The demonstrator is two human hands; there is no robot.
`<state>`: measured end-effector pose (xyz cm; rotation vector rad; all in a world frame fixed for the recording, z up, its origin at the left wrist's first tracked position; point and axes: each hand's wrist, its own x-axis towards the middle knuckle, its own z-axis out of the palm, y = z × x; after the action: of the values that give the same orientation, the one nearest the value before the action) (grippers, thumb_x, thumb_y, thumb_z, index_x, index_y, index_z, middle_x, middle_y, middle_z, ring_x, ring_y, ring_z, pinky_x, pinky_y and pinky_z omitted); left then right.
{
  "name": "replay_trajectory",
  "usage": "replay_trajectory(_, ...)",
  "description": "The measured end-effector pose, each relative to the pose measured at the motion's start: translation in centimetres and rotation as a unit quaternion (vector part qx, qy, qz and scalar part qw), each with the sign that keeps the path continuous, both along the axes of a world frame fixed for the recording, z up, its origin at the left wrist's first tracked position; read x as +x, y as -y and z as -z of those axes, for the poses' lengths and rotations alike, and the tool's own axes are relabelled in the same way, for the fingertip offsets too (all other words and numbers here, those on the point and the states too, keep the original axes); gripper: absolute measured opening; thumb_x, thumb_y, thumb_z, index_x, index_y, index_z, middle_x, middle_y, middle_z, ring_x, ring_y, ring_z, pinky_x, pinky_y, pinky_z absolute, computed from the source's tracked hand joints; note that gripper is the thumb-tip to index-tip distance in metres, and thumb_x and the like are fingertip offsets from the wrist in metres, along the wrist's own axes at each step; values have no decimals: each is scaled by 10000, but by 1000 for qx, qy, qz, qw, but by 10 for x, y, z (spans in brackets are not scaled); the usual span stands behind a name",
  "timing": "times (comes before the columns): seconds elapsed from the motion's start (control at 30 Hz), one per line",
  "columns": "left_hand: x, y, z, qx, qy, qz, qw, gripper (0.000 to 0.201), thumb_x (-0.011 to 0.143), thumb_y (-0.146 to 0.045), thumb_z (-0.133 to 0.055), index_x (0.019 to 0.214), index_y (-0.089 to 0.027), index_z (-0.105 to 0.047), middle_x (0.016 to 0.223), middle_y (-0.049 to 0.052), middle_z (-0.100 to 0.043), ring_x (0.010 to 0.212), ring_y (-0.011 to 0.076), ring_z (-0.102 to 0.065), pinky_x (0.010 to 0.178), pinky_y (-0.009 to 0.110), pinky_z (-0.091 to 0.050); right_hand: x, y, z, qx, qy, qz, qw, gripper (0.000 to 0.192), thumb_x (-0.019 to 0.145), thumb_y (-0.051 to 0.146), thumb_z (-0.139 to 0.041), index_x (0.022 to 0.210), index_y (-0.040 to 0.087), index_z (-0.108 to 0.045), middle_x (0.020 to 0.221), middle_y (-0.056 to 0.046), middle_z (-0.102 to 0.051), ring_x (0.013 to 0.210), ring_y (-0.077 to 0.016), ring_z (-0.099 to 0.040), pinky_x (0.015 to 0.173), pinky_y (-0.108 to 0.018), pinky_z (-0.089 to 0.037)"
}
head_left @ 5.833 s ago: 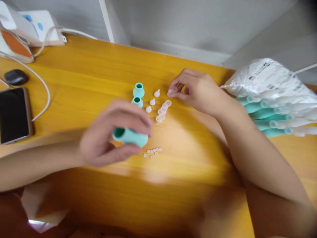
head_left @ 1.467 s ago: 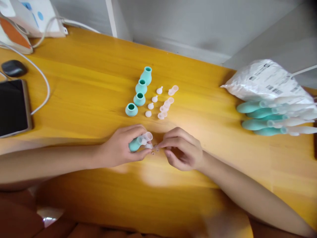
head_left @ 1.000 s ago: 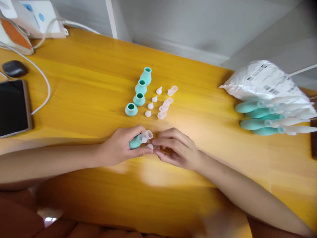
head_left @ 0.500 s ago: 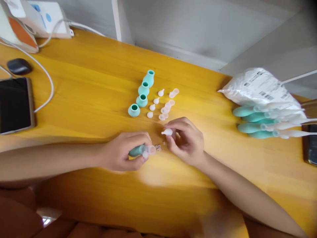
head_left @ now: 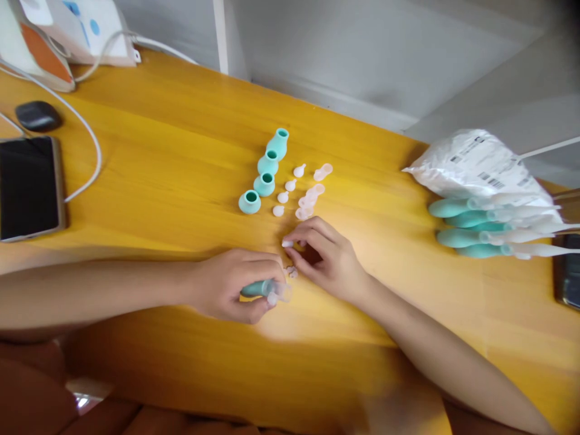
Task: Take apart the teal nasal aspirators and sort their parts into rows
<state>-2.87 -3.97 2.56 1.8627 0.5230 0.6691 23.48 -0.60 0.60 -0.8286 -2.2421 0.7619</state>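
My left hand grips a teal bulb with a clear tip, held low over the yellow table. My right hand pinches a small white nozzle piece just right of it. A few tiny white discs lie between the two hands. Beyond them stands a row of teal bulbs, with small white nozzle pieces and clear caps lined up beside the row.
A plastic bag and several assembled teal bulbs with clear tips lie at the right. A phone, a black earbud case, a white cable and a white device sit at the left. Another dark phone shows at the right edge.
Earlier my right hand pulled a white nozzle piece off the bulb in my left hand. It now carries that piece toward the row, and my left hand has lowered the bulb.
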Motion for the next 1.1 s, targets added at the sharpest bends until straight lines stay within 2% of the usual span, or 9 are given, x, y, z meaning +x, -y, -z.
replay_trajectory(0.13, 1, 0, 0, -4, -3, 4, 1000, 70, 987, -191, -617, 1040, -237, -620, 979, 34, -786, 851, 164, -731, 778, 252, -567, 1, 0, 2, 8, -8, 22, 1000, 149, 1054, 128, -742, 1166, 213, -694, 1069, -85, -733, 875, -188, -683, 742, -329, -601)
replay_trajectory(0.27, 1, 0, 0, 0, -8, 1, 1000, 59, 994, -193, -614, 1038, -231, -625, 974, 34, -783, 841, 157, -726, 761, 242, -554, 6, 0, 3, 21, 4, 19, 1000, 100, 1059, 141, -742, 1098, 218, -691, 1081, -94, -742, 981, -222, -732, 843, -381, -637)
replay_trajectory(0.43, 1, 0, 0, -15, -24, 6, 1000, 54, 993, -209, -627, 1041, -231, -633, 962, 29, -771, 804, 149, -696, 734, 236, -540, 13, 1, 2, 33, 26, 2, 999, 179, 1061, 161, -741, 1228, 222, -749, 1143, -116, -734, 1032, -251, -740, 880, -428, -667)
replay_trajectory(0.63, 1, -1, -1, -15, -27, 10, 999, 84, 987, -182, -615, 1052, -234, -624, 970, 17, -760, 813, 147, -689, 759, 237, -545, 11, -1, 1, 29, 48, -7, 998, 323, 1077, 168, -692, 1388, 236, -744, 1157, -116, -700, 1023, -257, -732, 880, -448, -678)
replay_trajectory(0.73, -1, -2, -1, -17, -44, 3, 999, 46, 1013, -229, -606, 1058, -236, -602, 943, 12, -735, 786, 152, -657, 740, 248, -533, 12, -2, -1, 28, 46, -4, 999, 336, 1084, 166, -667, 1403, 238, -744, 1156, -118, -700, 1003, -254, -739, 849, -432, -675)
replay_trajectory(0.83, -3, -4, 0, -18, -51, -1, 999, 101, 1040, -274, -578, 1131, -231, -583, 973, 26, -725, 816, 168, -660, 763, 269, -545, 14, 0, -7, 26, 1, 5, 1000, 306, 1084, 118, -634, 1340, 232, -756, 1100, -104, -723, 940, -230, -742, 788, -379, -654)
replay_trajectory(0.97, -2, -6, 0, -38, -44, -9, 998, 137, 1083, -245, -490, 1184, -222, -579, 1065, 52, -761, 904, 178, -706, 855, 290, -566, 17, 8, -14, 113, -79, -7, 990, 342, 1059, 139, -677, 1391, 209, -722, 975, -71, -727, 813, -208, -714, 699, -347, -625)
replay_trajectory(1.03, 0, -6, 0, -51, -61, -18, 997, 109, 1084, -240, -499, 1153, -222, -582, 1046, 44, -773, 886, 175, -708, 842, 289, -562, 17, 12, -15, 174, -62, -36, 982, 434, 1057, 168, -710, 1488, 215, -697, 950, -52, -737, 759, -191, -700, 648, -334, -603)
replay_trajectory(1.1, 1, -5, 0, -59, -83, -22, 995, 106, 1072, -237, -530, 1156, -223, -593, 1004, 29, -773, 849, 170, -703, 805, 282, -553, 18, 14, -17, 202, -10, -70, 977, 474, 1079, 169, -693, 1546, 254, -688, 947, -31, -766, 732, -171, -703, 616, -323, -574)
